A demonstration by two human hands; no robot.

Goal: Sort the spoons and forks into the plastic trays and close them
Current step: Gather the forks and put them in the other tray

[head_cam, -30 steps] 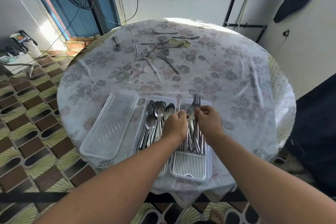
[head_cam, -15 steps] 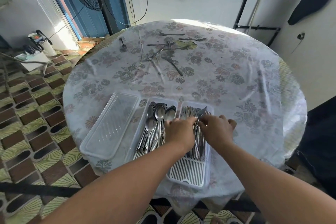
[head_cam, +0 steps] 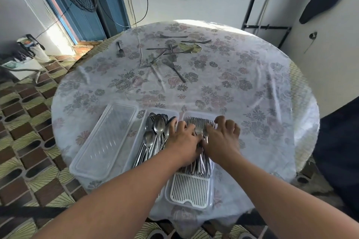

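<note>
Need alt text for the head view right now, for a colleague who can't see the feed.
Both hands, left hand and right hand, press on forks bunched in the right plastic tray; spoons fill the middle tray, a clear lid lies left, and loose forks remain across the table.

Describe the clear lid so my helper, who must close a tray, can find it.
On the round table with the flowered cloth, three clear plastic pieces line the near edge. The clear plastic lid is leftmost, slanted and empty, unlike the spoon-filled tray beside it.

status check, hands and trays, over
Left hand and right hand pressing forks flat in fork tray. Stray forks still unsorted. Lid off.
</note>
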